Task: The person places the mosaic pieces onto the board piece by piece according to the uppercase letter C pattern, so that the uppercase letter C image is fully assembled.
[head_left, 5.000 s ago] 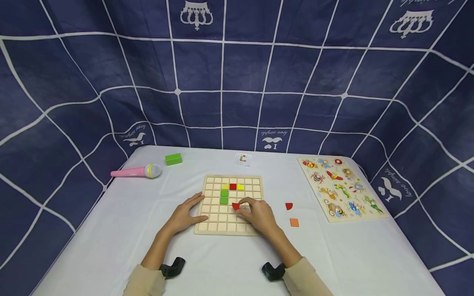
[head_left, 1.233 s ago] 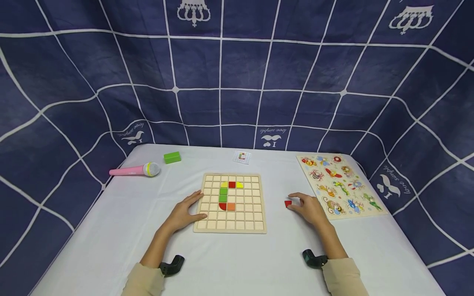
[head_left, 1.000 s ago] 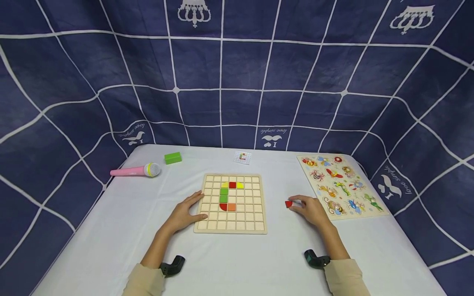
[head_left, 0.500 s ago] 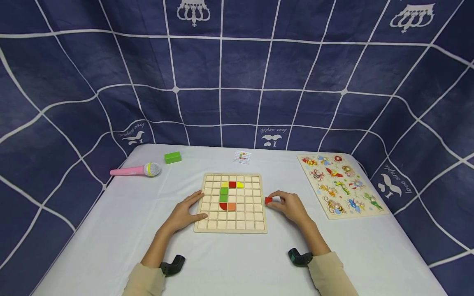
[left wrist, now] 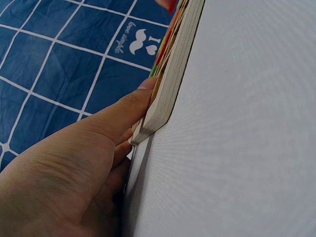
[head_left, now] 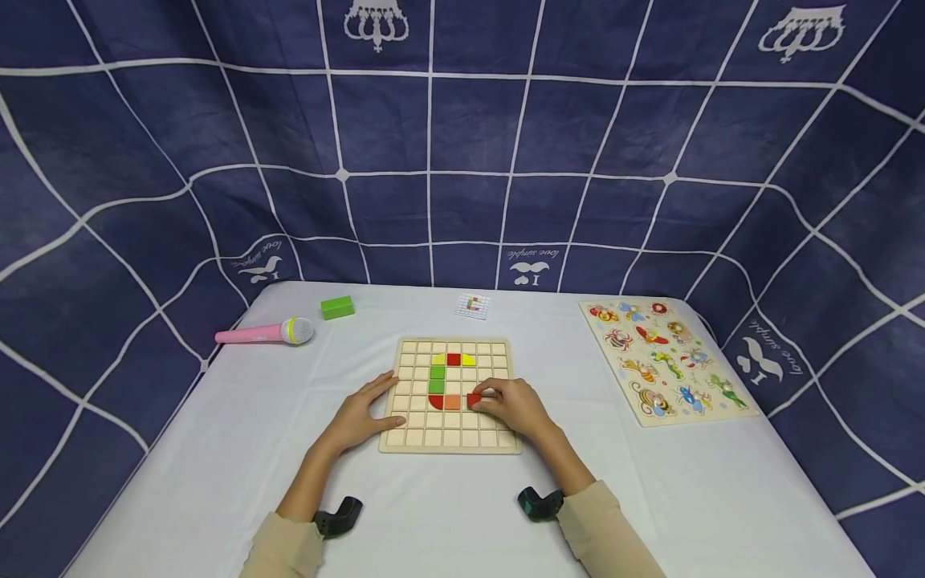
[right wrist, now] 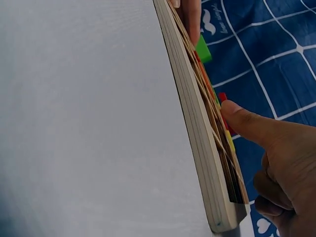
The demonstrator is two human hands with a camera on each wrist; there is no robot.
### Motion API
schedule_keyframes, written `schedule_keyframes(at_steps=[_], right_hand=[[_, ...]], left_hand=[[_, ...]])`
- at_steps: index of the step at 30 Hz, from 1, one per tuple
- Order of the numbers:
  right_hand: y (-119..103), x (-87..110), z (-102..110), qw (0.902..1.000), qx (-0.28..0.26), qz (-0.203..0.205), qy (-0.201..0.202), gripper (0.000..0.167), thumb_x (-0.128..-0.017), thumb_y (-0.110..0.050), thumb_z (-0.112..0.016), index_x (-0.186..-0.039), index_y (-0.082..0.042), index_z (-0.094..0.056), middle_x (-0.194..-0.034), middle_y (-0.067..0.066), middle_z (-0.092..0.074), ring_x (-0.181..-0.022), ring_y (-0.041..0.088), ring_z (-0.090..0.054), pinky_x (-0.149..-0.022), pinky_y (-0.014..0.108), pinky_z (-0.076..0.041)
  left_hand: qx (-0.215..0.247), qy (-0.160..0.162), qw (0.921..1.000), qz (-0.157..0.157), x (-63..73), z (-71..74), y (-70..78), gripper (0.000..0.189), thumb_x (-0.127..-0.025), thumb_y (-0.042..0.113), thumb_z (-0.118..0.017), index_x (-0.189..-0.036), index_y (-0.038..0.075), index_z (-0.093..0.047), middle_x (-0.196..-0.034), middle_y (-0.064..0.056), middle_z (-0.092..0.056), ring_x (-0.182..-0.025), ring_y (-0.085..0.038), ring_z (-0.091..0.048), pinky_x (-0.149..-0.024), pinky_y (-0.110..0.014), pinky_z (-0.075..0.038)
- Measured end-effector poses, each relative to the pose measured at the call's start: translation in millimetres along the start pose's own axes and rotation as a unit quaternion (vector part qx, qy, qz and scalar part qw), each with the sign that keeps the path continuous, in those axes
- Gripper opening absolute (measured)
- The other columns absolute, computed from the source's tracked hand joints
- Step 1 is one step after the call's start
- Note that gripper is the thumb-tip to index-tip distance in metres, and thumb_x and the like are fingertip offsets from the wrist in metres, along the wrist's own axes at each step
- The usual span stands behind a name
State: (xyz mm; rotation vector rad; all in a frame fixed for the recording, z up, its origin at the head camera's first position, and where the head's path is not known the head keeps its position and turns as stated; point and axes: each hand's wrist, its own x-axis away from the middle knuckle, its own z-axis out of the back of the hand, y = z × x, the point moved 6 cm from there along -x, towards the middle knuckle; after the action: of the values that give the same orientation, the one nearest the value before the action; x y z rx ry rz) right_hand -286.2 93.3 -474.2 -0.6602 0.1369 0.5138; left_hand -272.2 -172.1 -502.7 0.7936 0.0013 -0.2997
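My right hand [head_left: 515, 405] pinches a small red tile [head_left: 473, 400] between thumb and fingertips, close over the wooden grid board [head_left: 450, 446], just right of an orange tile [head_left: 451, 402]. In the right wrist view the red tile [right wrist: 223, 98] stands up past the thumb tip. My left hand [head_left: 361, 416] lies spread at the board's left side, thumb and fingertips on its edge. On the board, yellow pieces [head_left: 469, 360] flank a red square [head_left: 454, 360]. Below the left one come green tiles [head_left: 437, 379] and a red quarter-round tile [head_left: 436, 401].
Behind the board lies a small pattern card [head_left: 473, 306]. A green block [head_left: 337, 308] and a pink toy microphone [head_left: 263, 333] are at the back left. To the right lies an insect picture puzzle [head_left: 666, 361]. A dark blue curtain [head_left: 477, 209] surrounds the white table [head_left: 448, 514].
A red quarter-round and an orange tile came to sit on the board. My right hand then took the other red tile from the table and carried it left over the board. My left hand stayed.
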Motion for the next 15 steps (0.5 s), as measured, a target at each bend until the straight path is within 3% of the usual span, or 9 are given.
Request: schedule_keyframes(at_steps=[6, 15], right_hand=[[-2.1, -2.1, -4.8, 0.9998, 0.011, 0.013, 0.005, 0.023, -0.078, -0.035, -0.073, -0.095, -0.019, -0.071, -0.048, -0.011, -0.034, -0.043, 0.002, -0.024, -0.04, 0.018, -0.024], [1.7, -2.4, -10.0, 0.9998, 0.02, 0.003, -0.003, 0.024, -0.078, -0.036, -0.073, -0.096, -0.021, -0.071, -0.049, -0.011, -0.034, -0.044, 0.003, -0.024, -0.041, 0.019, -0.022]], left_hand=[[0.002, -0.001, 1.0, 0.005, -0.1, 0.7, 0.7, 0.085, -0.071, 0.043, -0.077, -0.139, 0.009, -0.041, -0.148, -0.009, -0.031, -0.134, -0.034, -0.026, -0.105, -0.054, -0.025], [0.005, -0.004, 1.0, 0.006, 0.0, -0.3, 1.1, 0.084, -0.071, 0.042, -0.078, -0.139, 0.008, -0.042, -0.148, -0.009, -0.031, -0.134, -0.034, -0.025, -0.106, -0.054, -0.025]])
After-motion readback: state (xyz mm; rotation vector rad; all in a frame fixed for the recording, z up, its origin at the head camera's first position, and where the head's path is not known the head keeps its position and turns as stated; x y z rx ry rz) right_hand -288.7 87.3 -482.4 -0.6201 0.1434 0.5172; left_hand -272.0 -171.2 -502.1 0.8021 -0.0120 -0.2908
